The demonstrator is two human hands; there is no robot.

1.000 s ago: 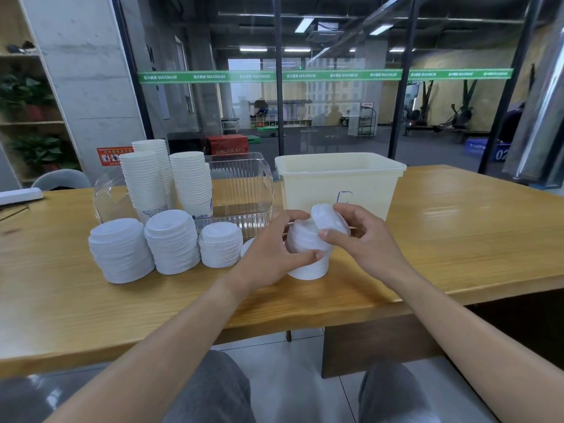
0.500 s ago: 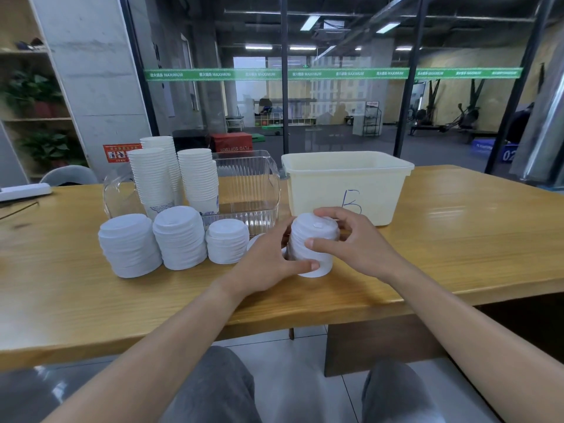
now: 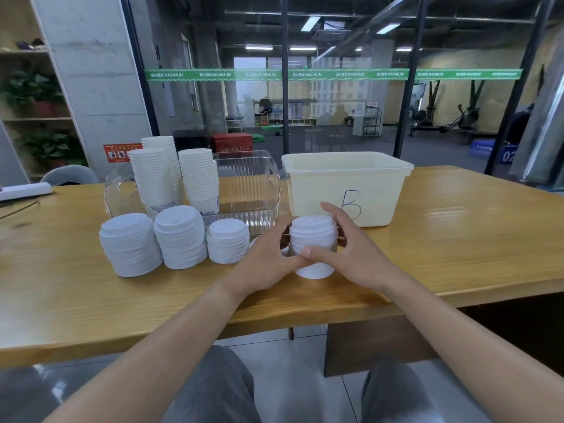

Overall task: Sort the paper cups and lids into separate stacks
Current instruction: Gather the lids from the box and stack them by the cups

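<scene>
Lids gripped in both hands

Lid stack (image 3: 312, 239) is stood on the table (image 3: 457, 239) in front of the bin (image 3: 345, 190) marked "B". It is clasped from either side: left hand (image 3: 268, 264) and right hand (image 3: 351, 254) are closed around it. Three further lid stacks (image 3: 180, 236) are ranged to the left. Cup stacks (image 3: 155, 178) are stood behind them, beside a clear tub (image 3: 250, 190).

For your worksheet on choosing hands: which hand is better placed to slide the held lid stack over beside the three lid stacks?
Probably the left hand: it grips the held lid stack on the side facing the three lid stacks, while the right hand is on the far side.
</scene>
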